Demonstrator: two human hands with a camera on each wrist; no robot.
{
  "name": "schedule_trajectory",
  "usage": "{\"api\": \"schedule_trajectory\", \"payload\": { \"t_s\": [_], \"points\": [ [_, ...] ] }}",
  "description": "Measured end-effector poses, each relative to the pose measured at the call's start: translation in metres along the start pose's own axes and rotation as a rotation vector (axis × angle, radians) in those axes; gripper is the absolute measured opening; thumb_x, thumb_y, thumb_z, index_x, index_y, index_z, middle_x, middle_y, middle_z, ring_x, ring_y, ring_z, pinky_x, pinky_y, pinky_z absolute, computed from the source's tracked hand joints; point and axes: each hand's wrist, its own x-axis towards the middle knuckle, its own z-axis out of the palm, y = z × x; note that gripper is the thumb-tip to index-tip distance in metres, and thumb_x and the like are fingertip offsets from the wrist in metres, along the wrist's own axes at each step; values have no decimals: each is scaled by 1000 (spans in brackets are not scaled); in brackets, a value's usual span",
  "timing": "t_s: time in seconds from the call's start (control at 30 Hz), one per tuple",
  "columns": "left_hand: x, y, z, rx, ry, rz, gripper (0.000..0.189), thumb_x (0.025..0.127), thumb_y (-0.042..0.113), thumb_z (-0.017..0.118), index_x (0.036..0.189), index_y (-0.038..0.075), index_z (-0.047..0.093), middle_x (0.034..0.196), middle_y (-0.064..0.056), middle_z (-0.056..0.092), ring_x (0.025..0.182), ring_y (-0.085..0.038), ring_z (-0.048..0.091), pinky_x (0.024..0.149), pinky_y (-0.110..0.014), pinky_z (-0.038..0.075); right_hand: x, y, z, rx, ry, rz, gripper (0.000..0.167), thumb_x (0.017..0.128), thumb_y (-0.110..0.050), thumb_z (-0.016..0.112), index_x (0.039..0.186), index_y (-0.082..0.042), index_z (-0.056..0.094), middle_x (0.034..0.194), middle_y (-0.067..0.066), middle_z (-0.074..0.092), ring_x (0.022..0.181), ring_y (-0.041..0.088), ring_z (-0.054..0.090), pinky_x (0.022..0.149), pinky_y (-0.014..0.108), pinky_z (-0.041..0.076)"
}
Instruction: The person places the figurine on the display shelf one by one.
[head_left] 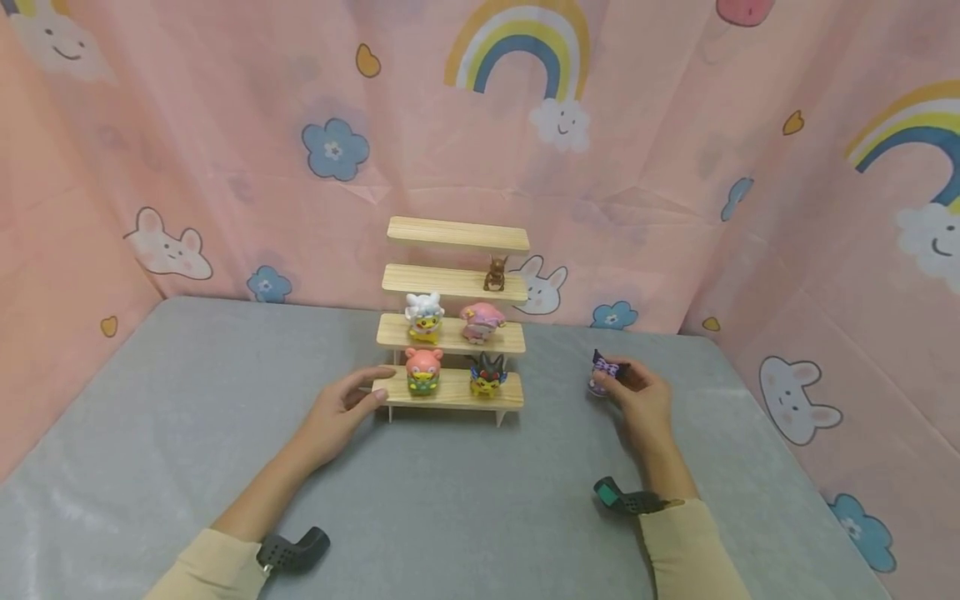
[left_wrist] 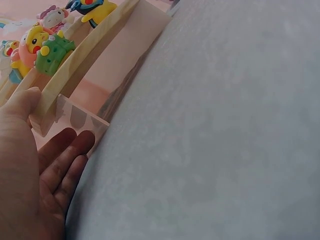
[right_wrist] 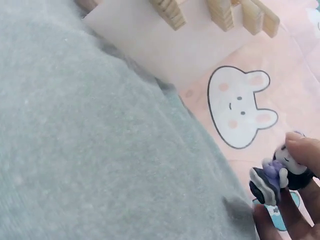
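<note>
A tiered wooden display stand stands on the grey cloth. My left hand holds the left end of its lowest step, the thumb at the board's end and the other fingers below it by the pale side leg. My right hand pinches a small figurine with black pointed ears and a purple bow, right of the stand. On the lowest step are a pink-hooded figurine and a black-hooded yellow one. One step up stand a white-hooded figurine and a pink one.
A brown figurine stands at the right of the third step, under the top step. Behind the table hangs a pink curtain with rainbows and rabbits. Each wrist wears a black band.
</note>
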Motion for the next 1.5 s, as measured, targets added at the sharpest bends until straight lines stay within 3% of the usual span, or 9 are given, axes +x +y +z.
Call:
{"api": "schedule_trajectory", "payload": {
  "t_s": [0.1, 0.3, 0.53, 0.77, 0.97, 1.07, 1.3, 1.5],
  "points": [
    [-1, -2, 0, -5, -3, -3, 36, 104, 26, 59, 137, 13, 61, 145, -14, 59, 116, -32, 68, 91, -27, 53, -1, -1, 0, -5, -36, 12, 41, 87, -26, 82, 121, -8, 70, 93, -18, 70, 85, 1, 63, 74, 16, 52],
    [0, -4, 0, -8, -9, 9, 35, 104, 26, 58, 137, 14, 62, 143, -14, 59, 115, -30, 69, 91, -26, 53, -5, -14, -1, -27, -95, 40, 42, 87, -29, 81, 123, -11, 69, 93, -22, 70, 87, 0, 65, 78, 15, 52],
    [0, -3, 3, -15, -5, 16, 35, 103, 26, 59, 137, 14, 62, 144, -13, 59, 114, -30, 69, 91, -26, 53, -12, -48, 2, -32, -137, -135, 33, 90, -19, 79, 116, -1, 68, 90, -21, 71, 85, 1, 67, 78, 16, 55],
    [2, -5, 6, -33, -1, 22, 35, 104, 26, 59, 136, 14, 62, 144, -13, 59, 116, -31, 68, 91, -26, 54, -15, -92, 9, -54, -116, -278, 32, 90, -20, 79, 115, -3, 69, 97, -17, 69, 90, 1, 67, 80, 13, 55],
    [2, -7, 4, -20, 6, 13, 34, 104, 26, 59, 136, 15, 62, 144, -12, 59, 115, -30, 68, 90, -26, 54, -9, -140, 26, -33, -212, -459, 30, 90, -13, 78, 115, 0, 69, 102, -10, 70, 92, 6, 69, 84, 16, 56],
    [2, -7, 3, -17, 5, 18, 35, 104, 26, 59, 136, 15, 62, 145, -12, 59, 117, -31, 67, 91, -27, 54, -4, -163, 37, -33, -278, -510, 29, 90, -11, 77, 115, -1, 68, 101, -7, 70, 91, 7, 69, 83, 17, 57],
    [3, -7, 1, -9, 6, 19, 35, 104, 27, 59, 137, 15, 62, 146, -12, 58, 121, -31, 65, 94, -30, 54, 10, -208, 74, -107, -403, -536, 28, 91, -13, 76, 115, -2, 66, 108, 8, 69, 99, 11, 68, 89, 20, 56],
    [1, -2, 0, -4, 4, 6, 36, 103, 28, 59, 137, 15, 61, 145, -12, 58, 116, -31, 67, 92, -33, 54, 23, -225, 102, -187, -463, -505, 26, 91, -17, 76, 113, -7, 66, 108, 12, 70, 99, 21, 70, 86, 33, 58]
  ]
}}
